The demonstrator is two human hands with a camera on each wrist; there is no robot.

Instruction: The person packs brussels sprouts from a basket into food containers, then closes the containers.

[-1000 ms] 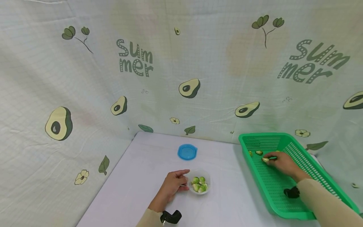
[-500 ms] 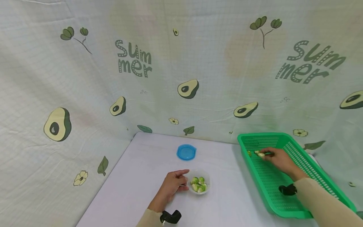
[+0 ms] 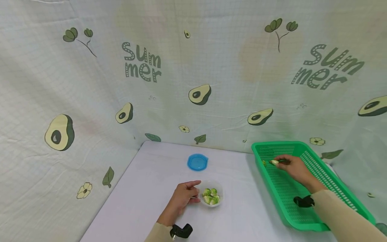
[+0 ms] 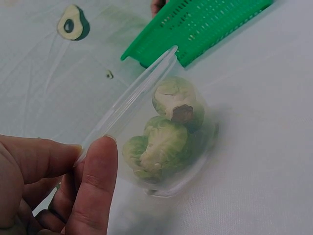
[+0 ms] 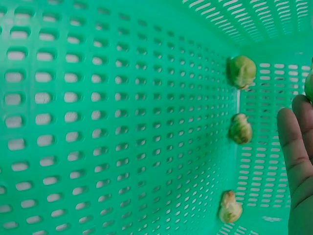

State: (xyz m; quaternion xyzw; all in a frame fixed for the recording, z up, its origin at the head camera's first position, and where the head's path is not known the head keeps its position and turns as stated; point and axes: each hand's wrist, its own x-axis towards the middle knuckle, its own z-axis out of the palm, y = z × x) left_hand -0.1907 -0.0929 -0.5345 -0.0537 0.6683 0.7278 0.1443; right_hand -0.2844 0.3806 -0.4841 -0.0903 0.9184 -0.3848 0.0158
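Observation:
My left hand pinches the rim of a clear plastic tub between thumb and fingers. Inside it lie several green Brussels sprouts, seen through the wall in the left wrist view. The right hand reaches into a green plastic basket and holds a Brussels sprout at its fingertips. At the right wrist view's edge only part of that hand shows, with a sliver of the held sprout. Loose sprouts lie on the basket floor near its far end.
A blue lid lies flat on the white tabletop, behind the tub. Slatted basket walls rise around the right hand. Behind the table hangs a cloth printed with avocados and lettering.
My right hand has moved toward the back left of the basket with the sprout, which now overlaps another sprout in the head view. The left hand keeps its pinch on the tub.

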